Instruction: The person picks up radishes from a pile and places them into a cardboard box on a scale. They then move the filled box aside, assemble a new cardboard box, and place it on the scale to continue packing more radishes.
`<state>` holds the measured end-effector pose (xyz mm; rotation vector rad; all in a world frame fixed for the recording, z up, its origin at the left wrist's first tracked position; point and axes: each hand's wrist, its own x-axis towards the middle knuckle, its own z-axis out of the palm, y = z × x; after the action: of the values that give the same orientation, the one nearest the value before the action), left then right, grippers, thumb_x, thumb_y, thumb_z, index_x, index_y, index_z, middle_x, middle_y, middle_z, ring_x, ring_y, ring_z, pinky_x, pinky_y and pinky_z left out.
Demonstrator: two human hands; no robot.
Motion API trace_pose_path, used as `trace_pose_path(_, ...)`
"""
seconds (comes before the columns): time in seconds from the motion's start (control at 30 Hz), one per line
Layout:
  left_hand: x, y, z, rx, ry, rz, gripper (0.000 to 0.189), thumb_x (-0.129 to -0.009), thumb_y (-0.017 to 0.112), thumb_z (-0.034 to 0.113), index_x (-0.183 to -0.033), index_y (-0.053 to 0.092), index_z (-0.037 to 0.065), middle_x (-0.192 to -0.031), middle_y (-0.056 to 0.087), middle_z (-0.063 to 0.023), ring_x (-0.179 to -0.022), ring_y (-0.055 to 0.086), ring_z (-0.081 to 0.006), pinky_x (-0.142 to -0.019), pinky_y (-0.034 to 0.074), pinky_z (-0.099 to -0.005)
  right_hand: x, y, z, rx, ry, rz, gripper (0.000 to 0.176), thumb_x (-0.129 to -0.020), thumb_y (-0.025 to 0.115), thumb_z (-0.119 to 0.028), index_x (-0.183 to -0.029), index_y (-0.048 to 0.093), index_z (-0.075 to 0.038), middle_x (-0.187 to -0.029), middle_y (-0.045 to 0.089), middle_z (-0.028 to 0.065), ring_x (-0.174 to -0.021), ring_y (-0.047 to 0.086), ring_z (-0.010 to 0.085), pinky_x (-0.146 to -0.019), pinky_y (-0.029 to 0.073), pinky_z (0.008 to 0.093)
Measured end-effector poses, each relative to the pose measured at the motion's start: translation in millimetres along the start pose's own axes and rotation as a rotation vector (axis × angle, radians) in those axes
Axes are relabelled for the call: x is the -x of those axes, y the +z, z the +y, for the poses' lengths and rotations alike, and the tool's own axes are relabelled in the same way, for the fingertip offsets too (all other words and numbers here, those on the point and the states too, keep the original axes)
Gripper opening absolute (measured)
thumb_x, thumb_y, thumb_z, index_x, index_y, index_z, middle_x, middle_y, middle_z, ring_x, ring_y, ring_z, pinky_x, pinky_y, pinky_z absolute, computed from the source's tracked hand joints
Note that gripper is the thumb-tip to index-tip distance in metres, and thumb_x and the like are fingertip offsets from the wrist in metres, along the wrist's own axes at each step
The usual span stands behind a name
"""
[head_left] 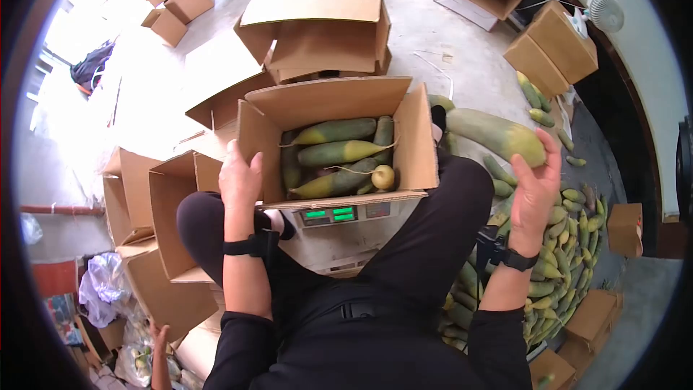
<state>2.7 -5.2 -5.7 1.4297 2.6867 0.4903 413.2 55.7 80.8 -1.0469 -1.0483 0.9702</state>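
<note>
Two hands show, but much of the scene is hidden or cut off. Dark corners ring the round view, and the top left is washed out by glare. The left hand [240, 173] turns its back to the camera, so its palm is out of sight. It lies against the left wall of the box [404, 137], fingers pointing up along the flap. Whether it grips the card or only presses on it, I cannot tell.

The box sits on a scale [328, 214]. Only the front strip of the scale, with its green readout, peeks out below the box, and the digits are too small to read. Inside, the packed fruit [336, 152] lies in layers, with the lower ones covered. A round fruit [383, 176] rests at the front right.

The right hand [535, 188] is closed on the long fruit [491, 130]. Its fingers curl round the yellow end, so that end is partly covered. The green body runs up and to the left from the palm, just right of the box and clear of it. The person's leg hides part of the pile [570, 245] on the floor below that hand. Empty cartons [317, 7] lie beyond, several cropped by the frame edge.
</note>
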Motion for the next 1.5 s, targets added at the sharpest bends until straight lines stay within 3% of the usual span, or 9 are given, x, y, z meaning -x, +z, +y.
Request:
trace_pose_path(0.13, 1, -11, 10, 0.011, -0.021, -0.033, 0.051, -0.083, 0.062, 0.027, -0.122, 0.043, 0.000, -0.107, 0.060, -0.0253, -0.098, 0.057, -0.0403, -0.084, 0.046, -0.0452, 12, 71, 19, -0.019, 0.149, -0.319, 0.047, -0.073, 0.067, 0.007, -0.115, 0.052, -0.007, -0.110, 0.053, 0.0042, -0.098, 0.055, 0.0141, -0.085, 0.047, 0.0279)
trace_pose_path(0.2, 0, -14, 12, 0.043, -0.083, -0.122, 0.063, -0.083, 0.061, 0.033, -0.130, 0.041, -0.003, -0.116, 0.055, -0.0271, -0.109, 0.052, -0.0394, -0.093, 0.041, -0.0433, 21, 103, 43, 0.039, 0.138, -0.435, 0.045, -0.071, 0.069, 0.005, -0.112, 0.055, -0.008, -0.108, 0.052, 0.0026, -0.096, 0.055, 0.0140, -0.083, 0.048, 0.0277)
trace_pose_path(0.37, 1, -7, 8, 0.011, -0.023, -0.032, 0.050, -0.083, 0.062, 0.027, -0.121, 0.044, 0.001, -0.107, 0.060, -0.0245, -0.100, 0.057, -0.0400, -0.085, 0.046, -0.0451, 42, 146, 80, 0.323, 0.044, -0.630, 0.038, -0.072, 0.068, -0.003, -0.109, 0.056, -0.005, -0.113, 0.049, 0.0081, -0.102, 0.052, 0.0191, -0.075, 0.049, 0.0286)
trace_pose_path(0.63, -6, 6, -6, -0.008, 0.002, -0.008, 0.052, -0.082, 0.062, 0.030, -0.122, 0.047, 0.001, -0.106, 0.060, -0.0251, -0.100, 0.057, -0.0409, -0.085, 0.045, -0.0453, 35, 99, 40, 0.040, 0.248, -0.538, 0.018, -0.083, 0.061, -0.002, -0.101, 0.060, -0.001, -0.098, 0.061, 0.0041, -0.090, 0.057, 0.0113, -0.072, 0.047, 0.0235)
trace_pose_path(0.8, -8, 12, -16, 0.074, 0.107, 0.017, 0.049, -0.082, 0.063, 0.027, -0.121, 0.049, 0.002, -0.107, 0.060, -0.0237, -0.100, 0.057, -0.0408, -0.086, 0.045, -0.0448, 43, 62, 17, -0.063, 0.134, -0.391, 0.012, -0.087, 0.062, -0.005, -0.098, 0.061, -0.002, -0.084, 0.062, -0.0007, -0.071, 0.053, 0.0022, -0.066, 0.045, 0.0182)
trace_pose_path(1.0, -19, 20, -32, -0.004, 0.136, -0.031, 0.052, -0.083, 0.062, 0.023, -0.125, 0.046, -0.001, -0.118, 0.056, -0.0237, -0.110, 0.052, -0.0389, -0.092, 0.041, -0.0419, 42, 6, 14, 0.106, -0.110, -0.104, 0.008, -0.086, 0.060, -0.003, -0.094, 0.062, -0.001, -0.085, 0.064, 0.0018, -0.075, 0.057, 0.0067, -0.067, 0.046, 0.0209)
trace_pose_path(1.13, -20, 20, -30, -0.123, 0.082, -0.050, 0.063, -0.085, 0.058, 0.036, -0.130, 0.040, -0.005, -0.124, 0.050, -0.0270, -0.114, 0.049, -0.0401, -0.097, 0.039, -0.0419, 41, -40, 33, 0.238, -0.075, 0.052, 0.007, -0.086, 0.059, -0.002, -0.092, 0.062, -0.001, -0.084, 0.065, 0.0030, -0.074, 0.058, 0.0076, -0.066, 0.047, 0.0219)
trace_pose_path(1.33, -23, 21, -35, -0.127, 0.087, -0.065, 0.065, -0.086, 0.060, 0.034, -0.131, 0.038, -0.008, -0.127, 0.047, -0.0296, -0.118, 0.047, -0.0398, -0.100, 0.037, -0.0417, 79, -126, 135, 0.601, 0.138, 0.244, 0.010, -0.082, 0.061, -0.006, -0.091, 0.063, -0.002, -0.083, 0.066, 0.0097, -0.075, 0.064, 0.0184, -0.067, 0.049, 0.0293)
trace_pose_path(1.5, -27, 26, -44, -0.147, 0.138, -0.045, 0.064, -0.086, 0.060, 0.032, -0.130, 0.038, -0.009, -0.127, 0.047, -0.0292, -0.116, 0.048, -0.0398, -0.098, 0.039, -0.0417, 174, -202, 213, 1.023, 0.482, 0.072, 0.013, -0.076, 0.062, -0.013, -0.085, 0.062, -0.004, -0.085, 0.064, 0.0185, -0.083, 0.061, 0.0359, -0.072, 0.048, 0.0425)
